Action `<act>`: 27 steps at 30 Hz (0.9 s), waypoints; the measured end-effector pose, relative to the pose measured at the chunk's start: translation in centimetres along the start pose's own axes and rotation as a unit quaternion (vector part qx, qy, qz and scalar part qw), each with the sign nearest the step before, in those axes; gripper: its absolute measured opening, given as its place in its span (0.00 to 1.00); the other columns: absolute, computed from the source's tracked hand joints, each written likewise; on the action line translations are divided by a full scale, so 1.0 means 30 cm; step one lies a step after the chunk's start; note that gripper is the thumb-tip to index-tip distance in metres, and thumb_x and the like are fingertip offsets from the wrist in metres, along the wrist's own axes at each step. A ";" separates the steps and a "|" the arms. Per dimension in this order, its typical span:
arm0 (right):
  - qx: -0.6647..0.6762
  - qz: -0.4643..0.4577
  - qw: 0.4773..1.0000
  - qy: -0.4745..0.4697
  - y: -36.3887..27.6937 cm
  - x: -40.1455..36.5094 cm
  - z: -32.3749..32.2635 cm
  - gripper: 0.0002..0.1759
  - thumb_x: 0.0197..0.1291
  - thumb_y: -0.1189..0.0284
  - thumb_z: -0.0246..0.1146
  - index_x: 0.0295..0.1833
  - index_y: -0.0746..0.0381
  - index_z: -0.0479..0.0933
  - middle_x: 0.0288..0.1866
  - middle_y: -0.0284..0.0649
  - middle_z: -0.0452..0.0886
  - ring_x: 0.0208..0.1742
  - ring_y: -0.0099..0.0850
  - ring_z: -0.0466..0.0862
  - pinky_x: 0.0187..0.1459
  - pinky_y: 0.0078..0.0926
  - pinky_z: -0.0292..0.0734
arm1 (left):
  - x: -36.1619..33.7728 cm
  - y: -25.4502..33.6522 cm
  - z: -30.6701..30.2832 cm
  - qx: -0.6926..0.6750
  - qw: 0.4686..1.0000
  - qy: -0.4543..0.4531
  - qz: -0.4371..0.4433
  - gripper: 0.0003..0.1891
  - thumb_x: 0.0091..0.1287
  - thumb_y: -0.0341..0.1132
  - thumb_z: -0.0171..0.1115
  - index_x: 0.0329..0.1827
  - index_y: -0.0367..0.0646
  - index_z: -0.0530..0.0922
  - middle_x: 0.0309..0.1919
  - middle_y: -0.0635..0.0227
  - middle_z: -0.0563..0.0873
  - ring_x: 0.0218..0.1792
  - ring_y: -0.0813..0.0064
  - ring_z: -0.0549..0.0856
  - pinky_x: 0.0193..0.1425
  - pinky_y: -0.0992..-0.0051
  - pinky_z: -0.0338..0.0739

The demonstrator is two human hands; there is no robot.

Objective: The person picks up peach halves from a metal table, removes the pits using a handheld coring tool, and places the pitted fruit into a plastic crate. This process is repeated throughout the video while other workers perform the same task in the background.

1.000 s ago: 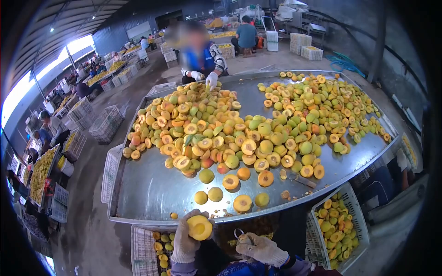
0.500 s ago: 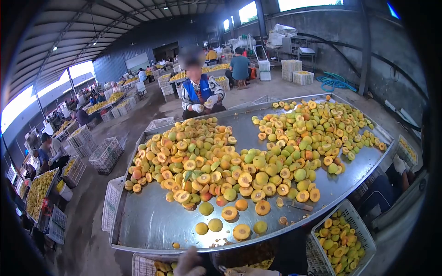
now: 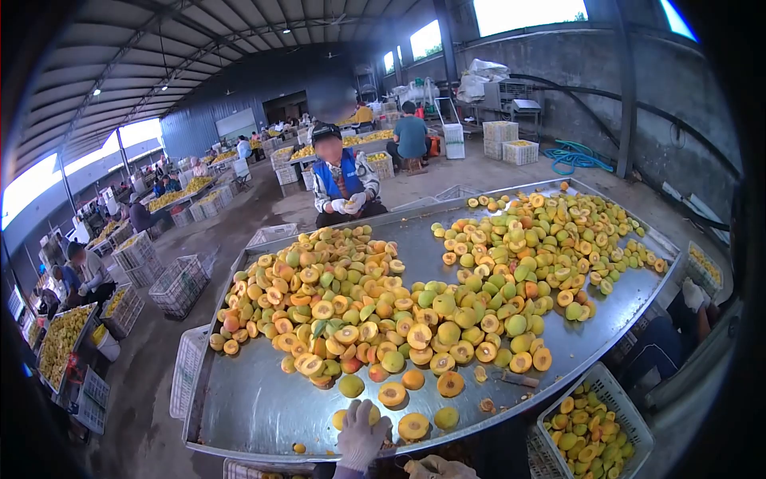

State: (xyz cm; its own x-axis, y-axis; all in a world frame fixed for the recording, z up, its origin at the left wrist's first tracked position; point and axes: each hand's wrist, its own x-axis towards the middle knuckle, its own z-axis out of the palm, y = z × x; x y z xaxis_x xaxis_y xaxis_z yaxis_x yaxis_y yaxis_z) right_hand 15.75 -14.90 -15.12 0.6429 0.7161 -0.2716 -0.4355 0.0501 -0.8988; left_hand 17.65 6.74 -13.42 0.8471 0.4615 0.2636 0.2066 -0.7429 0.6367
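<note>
My left hand (image 3: pixel 361 439), in a pale knitted glove, reaches over the near edge of the metal table (image 3: pixel 263 407). Its fingers are apart over a yellow peach (image 3: pixel 374 413), partly hidden by them, with another peach (image 3: pixel 339 420) at its left side. To its right lies a halved peach (image 3: pixel 413 426), cut face up. My right hand (image 3: pixel 440 468), also gloved, is low at the bottom edge of the view and partly cut off. Its fingers look curled; what they hold is hidden. A large heap of halved and whole peaches (image 3: pixel 351 307) spreads beyond.
A short tool with a brownish handle (image 3: pixel 520 380) lies near the table's front edge. A crate of peaches (image 3: pixel 594 431) stands at the right. Across the table sits a co-worker (image 3: pixel 341 180) with gloved hands together. More crates (image 3: pixel 180 286) stand on the floor at left.
My left hand has moved up and forward from below the table edge to the peaches. My right hand stays low. The co-worker's hands have shifted slightly, and the view has tilted a little.
</note>
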 end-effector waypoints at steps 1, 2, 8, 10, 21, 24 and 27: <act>0.002 0.000 1.000 0.001 -0.050 -0.016 0.015 0.21 0.69 0.55 0.63 0.55 0.59 0.73 0.43 0.28 0.81 0.38 0.19 0.82 0.37 0.19 0.77 | 0.026 -0.042 0.047 0.001 1.000 -0.002 0.001 0.26 0.63 0.46 0.67 0.61 0.44 0.76 0.63 0.53 0.76 0.62 0.53 0.78 0.65 0.54 0.73; -0.024 0.060 0.998 0.001 -0.126 -0.035 0.031 0.19 0.70 0.56 0.63 0.55 0.58 0.73 0.42 0.27 0.80 0.37 0.18 0.81 0.36 0.17 0.77 | 0.047 -0.088 0.100 0.106 0.994 -0.004 0.024 0.25 0.60 0.49 0.68 0.59 0.49 0.78 0.63 0.56 0.76 0.63 0.54 0.77 0.64 0.53 0.73; -0.002 0.080 0.996 0.036 -0.239 -0.083 0.034 0.16 0.70 0.58 0.63 0.55 0.56 0.74 0.36 0.25 0.77 0.33 0.14 0.78 0.33 0.14 0.75 | 0.087 -0.180 0.158 0.272 0.956 -0.051 0.100 0.24 0.50 0.54 0.71 0.50 0.60 0.80 0.47 0.74 0.79 0.51 0.64 0.80 0.49 0.57 0.74; 0.009 0.068 0.997 0.034 -0.246 -0.084 0.041 0.15 0.70 0.59 0.62 0.54 0.55 0.74 0.34 0.24 0.76 0.32 0.14 0.77 0.33 0.14 0.74 | 0.079 -0.173 0.130 0.263 0.958 -0.082 0.085 0.23 0.53 0.52 0.70 0.52 0.58 0.80 0.48 0.72 0.79 0.51 0.61 0.81 0.51 0.55 0.74; 0.050 -0.056 0.997 -0.016 -0.198 -0.085 0.067 0.09 0.71 0.63 0.62 0.50 0.54 0.74 0.30 0.23 0.73 0.26 0.13 0.74 0.27 0.14 0.68 | -0.054 -0.086 0.007 -0.643 0.708 -0.109 -0.269 0.28 0.76 0.53 0.47 0.67 0.38 0.67 0.52 0.49 0.82 0.48 0.55 0.86 0.44 0.62 0.85; -0.218 0.088 0.972 -0.013 -0.348 -0.101 0.062 0.31 0.63 0.47 0.65 0.61 0.57 0.72 0.38 0.33 0.82 0.43 0.23 0.83 0.49 0.24 0.75 | -0.091 0.016 -0.054 -0.645 0.706 -0.129 -0.262 0.35 0.74 0.62 0.46 0.66 0.39 0.68 0.52 0.48 0.82 0.48 0.54 0.85 0.50 0.59 0.83; -0.297 0.049 0.953 0.004 -0.335 -0.104 0.064 0.32 0.61 0.46 0.66 0.62 0.57 0.72 0.36 0.38 0.85 0.42 0.32 0.87 0.46 0.30 0.78 | -0.120 0.079 -0.109 -0.641 0.702 -0.169 -0.258 0.37 0.75 0.63 0.39 0.67 0.34 0.68 0.54 0.49 0.81 0.53 0.57 0.83 0.57 0.61 0.80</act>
State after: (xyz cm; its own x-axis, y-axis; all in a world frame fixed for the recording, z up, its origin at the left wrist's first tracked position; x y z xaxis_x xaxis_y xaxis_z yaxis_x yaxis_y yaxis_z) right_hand 16.89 -16.30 -4.58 0.6235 0.6913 -0.3653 -0.0612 -0.4226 -0.9043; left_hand 13.48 4.90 -10.48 0.9339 0.2060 -0.2923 0.1022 0.6294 0.7703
